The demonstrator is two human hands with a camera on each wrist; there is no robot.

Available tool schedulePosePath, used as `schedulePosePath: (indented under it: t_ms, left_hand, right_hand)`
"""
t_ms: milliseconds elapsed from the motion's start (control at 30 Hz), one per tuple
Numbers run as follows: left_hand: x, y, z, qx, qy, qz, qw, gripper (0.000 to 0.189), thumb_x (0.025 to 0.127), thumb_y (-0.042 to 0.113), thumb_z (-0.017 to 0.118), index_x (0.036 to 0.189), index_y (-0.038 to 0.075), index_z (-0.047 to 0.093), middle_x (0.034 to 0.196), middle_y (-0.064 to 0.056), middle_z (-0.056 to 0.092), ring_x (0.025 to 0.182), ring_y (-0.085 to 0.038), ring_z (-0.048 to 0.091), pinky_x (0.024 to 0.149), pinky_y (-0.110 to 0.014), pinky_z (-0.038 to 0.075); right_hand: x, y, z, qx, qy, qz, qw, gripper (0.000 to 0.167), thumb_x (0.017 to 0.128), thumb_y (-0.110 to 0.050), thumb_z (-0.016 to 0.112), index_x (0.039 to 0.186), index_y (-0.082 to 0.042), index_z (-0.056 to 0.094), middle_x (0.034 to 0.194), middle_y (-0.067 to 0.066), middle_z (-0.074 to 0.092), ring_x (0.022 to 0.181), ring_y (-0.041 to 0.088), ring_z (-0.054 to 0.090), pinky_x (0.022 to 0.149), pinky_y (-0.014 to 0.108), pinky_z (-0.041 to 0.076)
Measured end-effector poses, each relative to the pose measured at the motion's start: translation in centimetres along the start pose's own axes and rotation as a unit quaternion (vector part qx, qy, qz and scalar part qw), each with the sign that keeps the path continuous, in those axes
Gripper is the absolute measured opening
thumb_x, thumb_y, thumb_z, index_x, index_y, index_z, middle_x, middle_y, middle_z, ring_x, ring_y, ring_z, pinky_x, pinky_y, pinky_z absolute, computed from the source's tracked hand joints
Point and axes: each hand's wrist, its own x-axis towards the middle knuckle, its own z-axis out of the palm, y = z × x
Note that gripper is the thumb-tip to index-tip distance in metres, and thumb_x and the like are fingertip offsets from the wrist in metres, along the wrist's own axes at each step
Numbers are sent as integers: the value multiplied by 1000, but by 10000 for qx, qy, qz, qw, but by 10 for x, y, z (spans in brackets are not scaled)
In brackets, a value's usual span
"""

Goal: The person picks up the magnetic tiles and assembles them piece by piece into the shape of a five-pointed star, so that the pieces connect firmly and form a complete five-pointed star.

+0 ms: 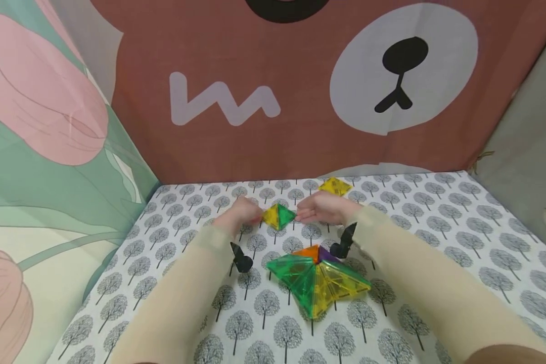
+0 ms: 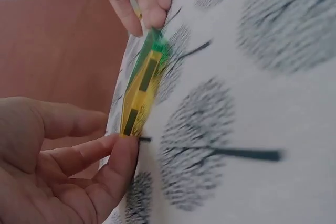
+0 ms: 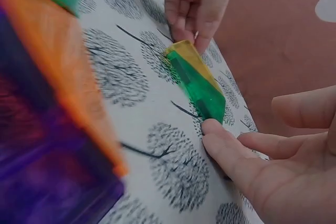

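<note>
Between the hands a yellow triangular magnetic tile (image 1: pixel 270 217) and a green triangular magnetic tile (image 1: pixel 285 216) stand edge to edge on the tree-print cloth. My left hand (image 1: pixel 242 212) pinches the outer corner of the yellow tile with its fingertips, as the left wrist view shows. On the other side, my right hand (image 1: pixel 323 207) touches the green tile's outer corner with extended fingers (image 3: pixel 226 145). Nearer to me sits a low pointed shape of joined magnetic tiles (image 1: pixel 318 283) in green, yellow, orange and purple.
Behind my right hand lies a yellow tile piece (image 1: pixel 335 186). The tree-print cloth (image 1: pixel 455 227) covers the table. A brown bear-print curtain (image 1: pixel 300 146) rises at the back edge, with a floral curtain (image 1: pixel 68 202) on the left.
</note>
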Motion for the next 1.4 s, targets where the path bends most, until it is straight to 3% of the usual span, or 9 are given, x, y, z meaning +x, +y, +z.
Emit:
schedulePosePath:
  t_ms: [67, 133, 300, 667, 867, 1167, 1267, 1400]
  left_hand:
    - [-6, -4, 4, 168, -63, 120, 9998, 12, 89, 9, 62, 89, -1, 68, 91, -13, 68, 62, -17, 53, 76, -32, 47]
    - [-11, -8, 9, 25, -256, 225, 9994, 11, 88, 6, 63, 91, -2, 71, 79, -11, 68, 64, -16, 57, 73, -31, 51]
    - [-21, -10, 21, -772, -669, 122, 9947, 14, 89, -2, 65, 101, -7, 68, 86, -12, 68, 69, -16, 61, 69, -25, 57]
    - [-32, -5, 32, -1761, -808, -216, 9808, 17, 91, -6, 62, 108, -9, 61, 84, -15, 67, 67, -16, 65, 67, -24, 58]
    - [-44, -2, 36, -2220, -899, -49, 9709, 24, 91, -8, 62, 114, -12, 61, 86, -17, 68, 72, -18, 68, 72, -25, 59]
    - [-62, 1, 42, -2496, -1253, 29, 9602, 29, 91, -6, 62, 119, -11, 59, 94, -20, 68, 80, -22, 69, 75, -26, 58]
    - [-67, -1, 43, -2511, -1267, -42, 9596, 28, 90, -5, 63, 117, -9, 61, 93, -19, 69, 77, -20, 68, 70, -23, 58]
    - [-73, -5, 47, -2294, -1273, -3, 9650, 25, 89, -2, 65, 114, -5, 64, 89, -13, 70, 72, -15, 65, 62, -20, 53]
  right_hand:
    - [-7, 4, -1, 29, -92, -10, 10000, 50, 106, -5, 36, 148, 16, 18, 144, 37, 36, 127, 45, 47, 107, 46, 41]
    - [-14, 9, -2, 74, -150, -43, 9999, 52, 106, -6, 36, 149, 15, 16, 143, 37, 37, 127, 45, 48, 108, 47, 40]
    - [-27, 18, -7, 204, -161, -53, 9996, 49, 106, -3, 34, 148, 16, 18, 139, 38, 40, 126, 45, 48, 107, 46, 40]
    - [-44, 25, -9, 340, 183, -141, 9992, 42, 102, 1, 44, 140, 17, 37, 125, 33, 56, 113, 40, 60, 99, 45, 49]
    - [-51, 27, -6, 283, 318, -253, 9988, 38, 99, 3, 52, 133, 17, 47, 112, 27, 64, 101, 35, 67, 94, 43, 52]
    - [-67, 25, -4, -284, 603, -293, 9973, 32, 96, -1, 59, 126, 12, 56, 93, 15, 69, 84, 24, 69, 88, 41, 56]
    - [-70, 26, -3, -301, 621, -252, 9973, 29, 95, -1, 61, 121, 10, 60, 91, 14, 70, 81, 23, 69, 85, 40, 57]
    - [-74, 30, -4, -345, 654, -192, 9971, 27, 94, -1, 62, 119, 9, 62, 92, 14, 69, 81, 23, 68, 83, 38, 57]
